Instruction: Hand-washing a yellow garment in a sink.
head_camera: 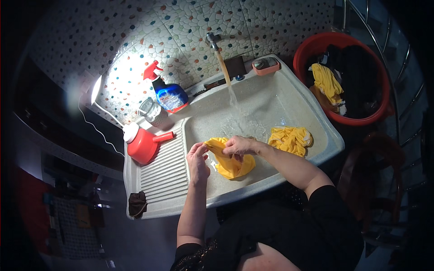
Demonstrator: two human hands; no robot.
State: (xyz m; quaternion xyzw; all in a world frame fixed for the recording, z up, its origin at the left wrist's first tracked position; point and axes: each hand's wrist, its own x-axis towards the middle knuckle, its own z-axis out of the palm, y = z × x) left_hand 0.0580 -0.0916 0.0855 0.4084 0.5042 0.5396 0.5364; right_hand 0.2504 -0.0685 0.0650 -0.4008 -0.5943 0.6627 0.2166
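Observation:
Both hands hold a wet yellow cloth (234,168) over the basin of a stone laundry sink (284,101). Its upper edge is pinched between the thumb and fingers of my left hand (198,161). My right hand (240,146) grips the same cloth a little farther right, and the rest hangs down to the basin floor. A second yellow cloth (291,140) lies bunched up at the basin's right side, beyond my right forearm. Water (226,73) runs from the metal faucet (213,40) and splashes into the basin behind my hands.
Left of the basin is a ribbed washboard (162,176) with a red dipper (142,147), a dark cloth (137,204) and a lit lamp (97,89) nearby. A blue spray bottle (171,96), a cup (152,113) and a soap dish (266,68) line the back. A red tub (339,119) holds clothes at right.

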